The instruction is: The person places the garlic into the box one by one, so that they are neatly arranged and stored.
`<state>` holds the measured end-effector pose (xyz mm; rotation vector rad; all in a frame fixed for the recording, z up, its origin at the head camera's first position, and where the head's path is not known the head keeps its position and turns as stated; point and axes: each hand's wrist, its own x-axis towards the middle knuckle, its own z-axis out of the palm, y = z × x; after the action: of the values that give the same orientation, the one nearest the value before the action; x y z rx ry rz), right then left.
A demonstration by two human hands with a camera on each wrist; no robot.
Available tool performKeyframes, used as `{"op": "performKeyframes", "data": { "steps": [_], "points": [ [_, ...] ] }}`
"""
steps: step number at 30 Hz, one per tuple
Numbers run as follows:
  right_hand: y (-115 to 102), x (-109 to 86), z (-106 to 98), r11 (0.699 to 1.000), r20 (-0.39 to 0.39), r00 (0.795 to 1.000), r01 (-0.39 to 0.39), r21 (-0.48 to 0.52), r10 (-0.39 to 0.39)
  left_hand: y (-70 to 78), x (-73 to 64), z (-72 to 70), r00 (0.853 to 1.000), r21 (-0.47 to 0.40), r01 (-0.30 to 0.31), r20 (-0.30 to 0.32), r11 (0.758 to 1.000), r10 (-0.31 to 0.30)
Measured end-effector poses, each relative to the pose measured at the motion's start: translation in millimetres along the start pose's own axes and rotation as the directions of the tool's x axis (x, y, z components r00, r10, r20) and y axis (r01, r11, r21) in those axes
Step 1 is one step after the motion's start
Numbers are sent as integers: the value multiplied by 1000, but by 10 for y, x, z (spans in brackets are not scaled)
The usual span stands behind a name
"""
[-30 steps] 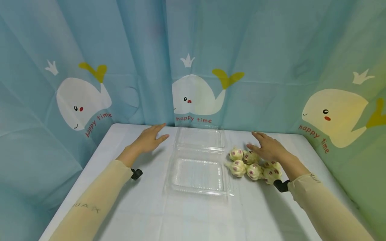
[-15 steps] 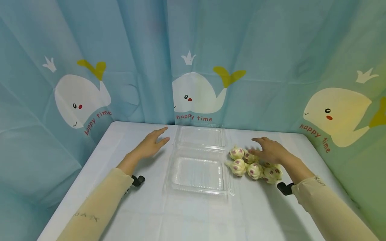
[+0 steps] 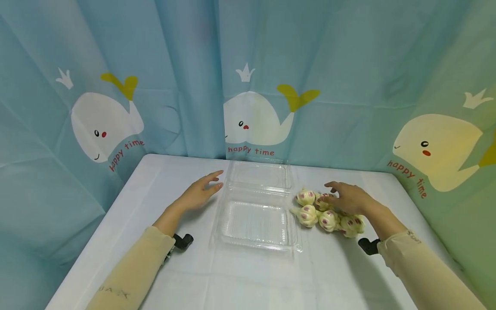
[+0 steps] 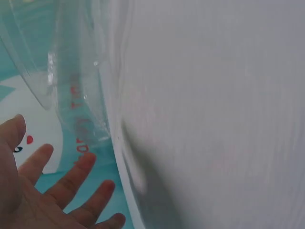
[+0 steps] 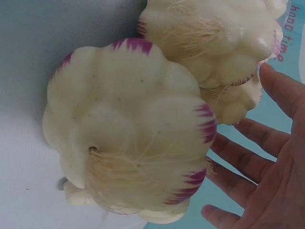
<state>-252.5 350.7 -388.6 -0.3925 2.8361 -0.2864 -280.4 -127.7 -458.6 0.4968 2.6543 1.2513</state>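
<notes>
A clear plastic clamshell box (image 3: 253,221) lies unfolded on the white table, its lid (image 3: 258,175) toward the curtain. Left of it hovers my left hand (image 3: 196,192), fingers spread and holding nothing; the left wrist view shows the box's clear edge (image 4: 76,95) beyond the fingertips. Several garlic bulbs (image 3: 308,216), cream with purple marks, sit in a cluster right of the box. Over the back of that cluster is my right hand (image 3: 350,199), which hides part of it. In the right wrist view, its loosely spread fingers lie beside a large-looking garlic bulb (image 5: 128,124); contact is unclear.
A blue curtain (image 3: 193,86) printed with whales hangs behind and along both sides of the table (image 3: 252,280). The box stands close to the table's back edge. Black wrist devices (image 3: 184,242) stick out beneath both forearms.
My left hand has shifted right and a little nearer, closer to the box. My right hand has lowered slightly over the garlic bulbs. The box and the bulbs stay put.
</notes>
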Motion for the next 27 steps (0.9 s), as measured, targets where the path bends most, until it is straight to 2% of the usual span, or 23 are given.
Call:
{"op": "performKeyframes", "data": {
  "steps": [9, 16, 20, 27],
  "points": [
    [20, -5, 36, 1000, 23, 1000, -15, 3, 15, 13, -70, 91, 997, -72, 3, 71, 997, 2],
    [26, 3, 67, 999, 22, 1000, 8, 31, -9, 5, -106, 141, 995, -114, 6, 103, 993, 6],
    [21, 1, 75, 999, 10, 1000, 28, 36, -29, -2, -122, 167, 994, -133, -8, 109, 991, 23],
    [45, 3, 99, 998, -9, 999, 33, 50, -33, -42, -141, 228, 996, -144, -45, 70, 989, 55]
  ]
}}
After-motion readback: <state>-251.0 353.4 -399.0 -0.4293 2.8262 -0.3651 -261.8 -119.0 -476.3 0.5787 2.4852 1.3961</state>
